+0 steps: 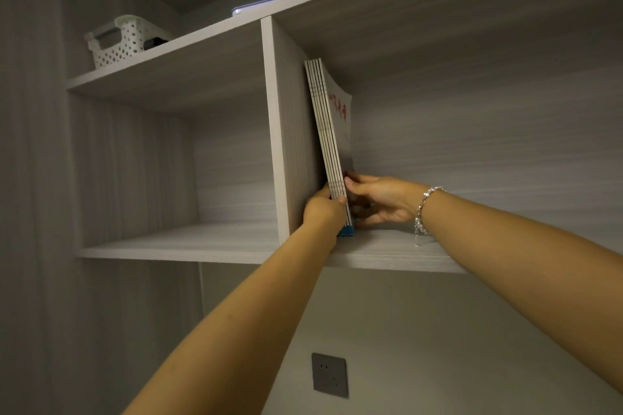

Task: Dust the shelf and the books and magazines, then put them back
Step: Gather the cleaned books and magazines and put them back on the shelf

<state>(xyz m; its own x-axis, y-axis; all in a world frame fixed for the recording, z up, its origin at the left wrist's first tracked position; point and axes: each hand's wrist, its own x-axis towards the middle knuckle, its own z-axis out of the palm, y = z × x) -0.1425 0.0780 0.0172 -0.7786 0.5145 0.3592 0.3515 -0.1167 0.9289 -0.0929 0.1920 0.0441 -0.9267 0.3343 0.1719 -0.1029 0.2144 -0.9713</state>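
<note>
A white perforated basket [116, 42] sits on top. The left hand [323, 209] and right hand [381, 200] clasp a stack of thin white-spined magazines [328, 145], blue-footed, upright on the shelf [387, 251] against the divider [274, 131].

The scene is dimly lit and grainy; deep shadow is cast inside the shelf [387, 248], and lines are perhaps bowed toward the edges.

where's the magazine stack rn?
Head view, centre: the magazines stand on the shelf board, leaning against the divider at the right compartment's left end, left hand and right hand gripping their base.
</note>
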